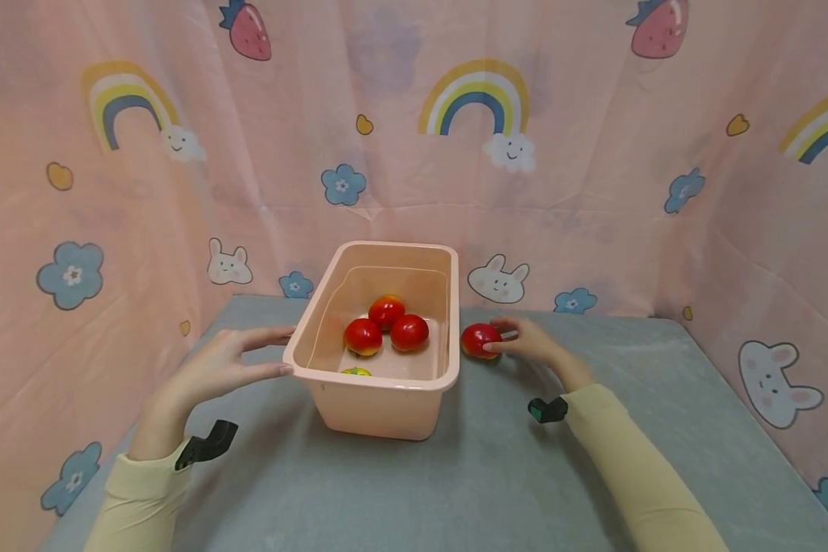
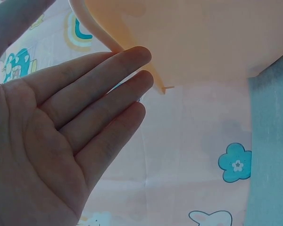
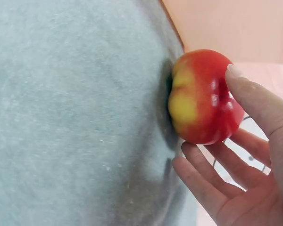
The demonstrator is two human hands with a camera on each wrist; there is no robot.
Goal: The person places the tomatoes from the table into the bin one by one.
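Observation:
A pale pink plastic bin stands on the table with three red apples inside. Behind its near wall, a yellow-green fruit shows only in part. My left hand is at the bin's left rim, fingers nearly straight and the fingertips touching or very close to it; in the left wrist view its palm faces the camera. Right of the bin, my right hand holds another red apple, yellow at its base, between thumb and fingers. That apple sits low at the table, beside the bin's wall.
A grey cloth-covered table lies under everything. Behind and at both sides hangs a pink curtain printed with rainbows, rabbits and flowers. Small black wrist devices are worn at both sleeve cuffs.

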